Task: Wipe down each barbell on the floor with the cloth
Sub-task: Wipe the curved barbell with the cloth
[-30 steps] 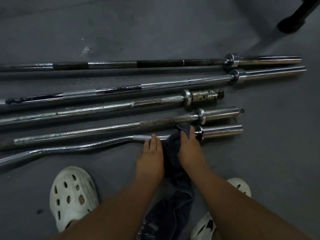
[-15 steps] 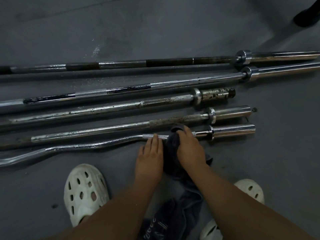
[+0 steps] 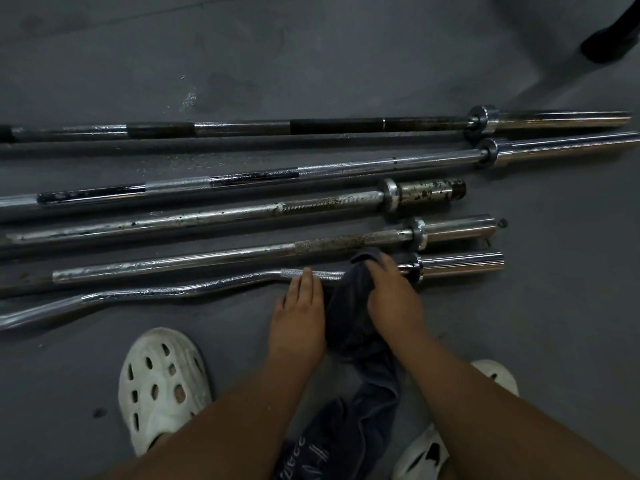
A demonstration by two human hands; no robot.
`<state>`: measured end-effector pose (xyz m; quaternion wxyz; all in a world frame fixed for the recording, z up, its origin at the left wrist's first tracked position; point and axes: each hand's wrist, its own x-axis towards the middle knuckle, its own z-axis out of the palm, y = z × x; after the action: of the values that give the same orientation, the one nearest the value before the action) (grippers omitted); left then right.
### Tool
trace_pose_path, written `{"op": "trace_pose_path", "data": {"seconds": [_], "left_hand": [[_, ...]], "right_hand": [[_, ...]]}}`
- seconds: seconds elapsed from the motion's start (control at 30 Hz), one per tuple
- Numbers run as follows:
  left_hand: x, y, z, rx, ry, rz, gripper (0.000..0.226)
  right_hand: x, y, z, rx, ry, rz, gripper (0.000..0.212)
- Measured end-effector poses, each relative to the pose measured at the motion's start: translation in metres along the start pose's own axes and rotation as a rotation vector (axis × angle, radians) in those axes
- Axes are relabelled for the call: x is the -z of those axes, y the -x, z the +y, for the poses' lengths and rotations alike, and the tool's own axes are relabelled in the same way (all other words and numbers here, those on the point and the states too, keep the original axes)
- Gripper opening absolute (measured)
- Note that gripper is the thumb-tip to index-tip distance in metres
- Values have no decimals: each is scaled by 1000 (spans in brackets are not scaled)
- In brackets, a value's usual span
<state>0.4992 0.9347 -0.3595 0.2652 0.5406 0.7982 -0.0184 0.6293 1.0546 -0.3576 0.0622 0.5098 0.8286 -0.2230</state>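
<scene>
Right hand [image 3: 391, 296] fingers clamped on dark cloth [image 3: 349, 306] over near bent barbell [image 3: 138, 293], left hand [image 3: 298, 317] fingers together, flat on the bar

Five barbells [image 3: 311, 206] are laid side by side across the floor [image 3: 311, 46], filling the middle of the frame. On the lowest, the curl bar [image 3: 138, 294], the cloth [image 3: 349, 306] is draped, between the left hand [image 3: 299, 317] and right hand [image 3: 394, 296]. Two shoes [image 3: 162, 386] are placed at lower left and lower right.

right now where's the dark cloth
In the head view, the dark grey cloth drapes over the curved chrome barbell nearest the person, under the right hand, beside the left hand.
</scene>
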Motion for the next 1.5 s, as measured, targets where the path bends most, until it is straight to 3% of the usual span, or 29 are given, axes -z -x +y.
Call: {"op": "trace_pose_path", "data": {"seconds": [0.03,0.17,0.2,0.23,0.3,0.37,0.43,0.47,0.5,0.57,0.6,0.63,0.77,0.87,0.93,1.0,1.07,1.1,1.17,1.2,1.27,1.4,1.5], "left_hand": [[0,0,-1,2,-2,-8,73],[-1,0,1,9,-1,-8,75],[-1,-1,2,12,5,-7,74],[-1,-1,3,14,6,-7,73],[-1,-1,3,13,4,-12,73],[-2,0,1,12,-3,-19,76],[-3,1,2,18,2,-21,75],[-2,1,3,19,9,-22,74],[-1,0,4,17,18,-27,74],[0,-1,4,16,42,-34,76],[-1,-1,3,14,49,-36,78],[0,0,1,12,53,-40,81],[0,2,3,14,46,-52,83],[4,1,5,15,54,-58,84],[4,2,2,11,55,-55,83],[2,3,-2,5,48,-47,82],[1,3,-3,-7,52,-46,82],[2,2,-3,-4,59,-46,81],[3,2,-1,12,75,-49,82],[3,2,1,17,75,-50,82],[4,2,3,22,66,-50,82],[5,1,3,21,65,-45,81],[3,2,2,20,74,-49,82]], "right_hand": [[1,-2,-1,-63,-16,38,46],[0,0,-21,184,60,47,18],[6,-4,-15,132,85,91,12],[13,-8,-7,2,91,142,12],[15,-13,0,-213,79,189,32],[8,-8,-25,-91,56,82,50],[-9,6,-46,99,-60,-47,47],[-13,10,-45,87,-139,-21,43],[-18,8,-39,-60,-271,75,40],[-26,-3,-26,-594,-712,295,35],[-27,-8,-29,-811,-920,334,31],[-30,-11,-34,-913,-1045,282,28],[-28,1,-44,-916,-1243,-97,8],[-33,-8,-22,-1096,-1437,-9,11],[-37,-10,-33,-1072,-1476,-51,13],[-42,-5,-46,-990,-1454,-258,26],[-35,-3,-43,-933,-1419,-290,23],[-32,-7,-35,-928,-1342,-147,17],[-20,-9,-19,-858,-874,113,17],[-16,-5,-15,-774,-569,144,21],[-15,6,-11,-540,-311,208,19],[-14,10,9,-438,-511,394,27],[-7,3,-3,-410,-552,404,31]]}}
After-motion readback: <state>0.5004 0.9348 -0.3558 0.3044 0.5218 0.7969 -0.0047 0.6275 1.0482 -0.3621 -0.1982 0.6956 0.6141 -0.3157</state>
